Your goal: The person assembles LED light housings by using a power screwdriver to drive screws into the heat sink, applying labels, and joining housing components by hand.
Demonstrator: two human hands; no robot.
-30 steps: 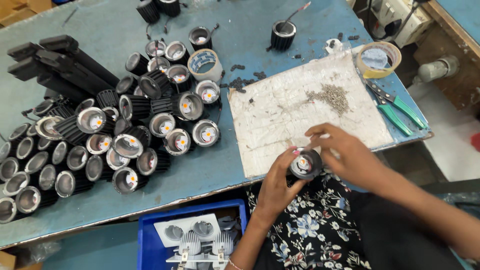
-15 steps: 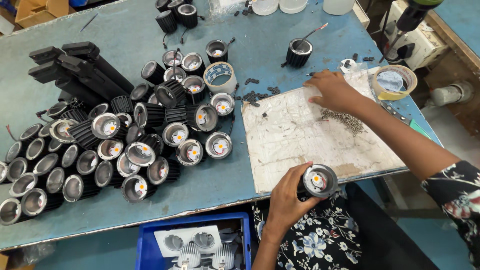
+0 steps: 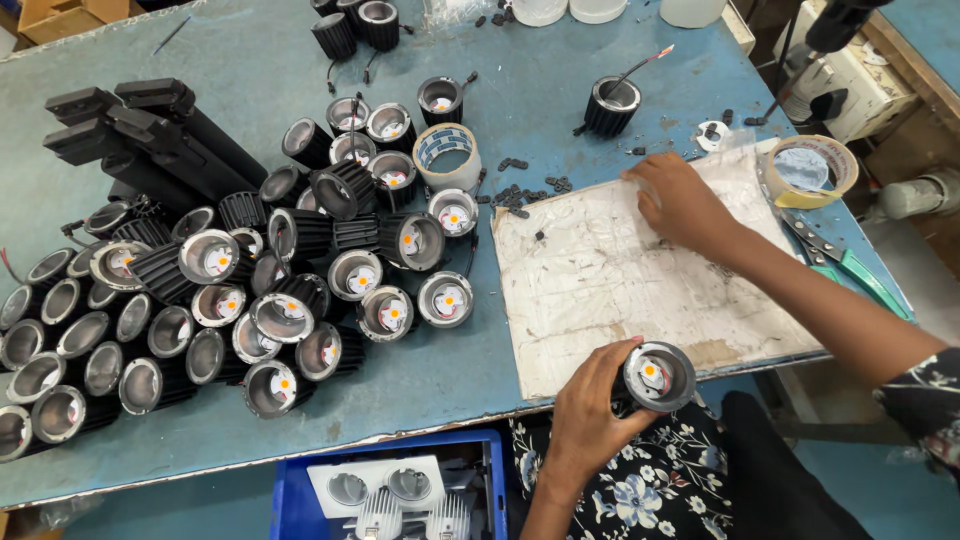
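The blue worktable [image 3: 560, 90] was crowded, and the biggest hazard was the heap of black finned lamp housings [image 3: 230, 300] on its left half: roughly forty, too overlapped to count exactly, and several lay tipped on their sides, so a nudge could have sent one rolling off the near edge. Next in size, the one stained white sheet [image 3: 620, 270] overhung the table's front edge at its near corner; a sleeve or forearm dragged across it might have pulled it, and whatever lay on it, to the floor. The stack of black track bars [image 3: 140, 130] numbered about five, resting steadily. The left hand [image 3: 590, 405] had its fingers curled closed around a single lamp housing [image 3: 655, 375], held at the table's near edge above the lap with its lens up; held out there, a loosened grip would have dropped it. The right hand [image 3: 680, 205] lay flat on the sheet's far corner, fingers bent down against the paper, and I could not tell whether they pinched anything. Two tape rolls showed, one white [image 3: 447, 155] and one tan [image 3: 810, 170], as did one green-handled cutter [image 3: 850, 270]. About a dozen small black clips [image 3: 525, 192] lay scattered just beside the sheet, easily swept away.
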